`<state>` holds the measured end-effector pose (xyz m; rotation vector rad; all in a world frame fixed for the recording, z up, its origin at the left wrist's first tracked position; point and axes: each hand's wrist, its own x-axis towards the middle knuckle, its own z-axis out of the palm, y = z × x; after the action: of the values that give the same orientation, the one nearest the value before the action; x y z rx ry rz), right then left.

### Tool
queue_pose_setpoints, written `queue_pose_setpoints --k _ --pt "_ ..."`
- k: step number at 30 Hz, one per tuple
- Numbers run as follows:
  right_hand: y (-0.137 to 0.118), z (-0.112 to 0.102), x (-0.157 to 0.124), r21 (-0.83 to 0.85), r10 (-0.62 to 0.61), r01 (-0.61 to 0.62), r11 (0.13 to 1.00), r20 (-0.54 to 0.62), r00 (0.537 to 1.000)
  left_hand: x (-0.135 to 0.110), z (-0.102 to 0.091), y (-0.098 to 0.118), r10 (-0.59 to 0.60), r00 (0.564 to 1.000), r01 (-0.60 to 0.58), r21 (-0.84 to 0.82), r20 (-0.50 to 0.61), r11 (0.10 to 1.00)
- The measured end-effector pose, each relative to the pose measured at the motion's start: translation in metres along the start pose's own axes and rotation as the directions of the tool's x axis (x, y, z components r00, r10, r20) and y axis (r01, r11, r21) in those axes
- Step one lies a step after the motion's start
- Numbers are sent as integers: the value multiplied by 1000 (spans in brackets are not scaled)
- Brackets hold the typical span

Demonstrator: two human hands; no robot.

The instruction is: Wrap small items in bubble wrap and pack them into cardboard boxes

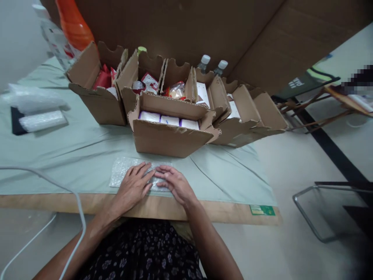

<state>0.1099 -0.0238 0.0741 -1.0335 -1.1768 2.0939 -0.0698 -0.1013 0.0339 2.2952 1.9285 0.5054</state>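
Note:
A clear sheet of bubble wrap (120, 171) lies flat near the table's front edge. My left hand (135, 182) rests palm down on it, fingers stretched out. Beside it, my right hand (174, 182) lies over the sheet's right part with its fingers extended and slightly apart, the fingertips close to those of my left hand. Both hands cover much of the wrap, so whether anything lies beneath it is hidden. Just behind the sheet stands an open cardboard box (171, 138) holding several white packs with purple edges (169, 121).
Behind stands a row of open cardboard boxes (100, 111) with packaged goods. Bubble wrap rolls (43, 120) lie on the green cloth (87, 146) at left. An orange bottle (72, 27) is at the back left. A cable (78, 202) crosses at left. A metal-framed chair (305, 217) stands right.

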Motion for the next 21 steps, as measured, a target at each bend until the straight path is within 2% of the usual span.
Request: queue_pose_setpoints --k 2,4,5,7,9,11,14,17,21 --pt "2 -7 -4 -14 5 -6 1000 -42 999 1 1 0 -10 1000 9 -24 -9 1000" --pt "3 -17 -14 -194 -65 40 980 -124 990 2 1 0 -10 1000 8 -74 -17 997" --pt "4 -22 -20 -336 -127 63 940 -172 977 2 0 -2 -7 999 3 -110 -35 994" --pt "5 -32 -29 -623 -258 53 780 -243 935 -1 -5 -9 -20 994 -1 -184 -107 983" --pt "6 -39 -31 -808 -363 -8 589 -274 891 -9 -13 -22 -99 972 51 -222 -211 974" --pt "7 -38 -24 -894 -418 -63 443 -268 868 -19 -21 -38 -250 924 199 -195 -288 960" --pt "9 -28 -9 -942 -439 -93 323 -237 867 -31 -28 -57 -458 843 451 -95 -284 888" --pt "11 -19 0 -940 -444 -69 334 -222 868 -32 -27 -61 -521 815 524 -64 -253 850" --pt "13 -15 -8 -876 -435 -13 483 -253 864 -33 -29 -48 -534 805 482 -241 -257 843"
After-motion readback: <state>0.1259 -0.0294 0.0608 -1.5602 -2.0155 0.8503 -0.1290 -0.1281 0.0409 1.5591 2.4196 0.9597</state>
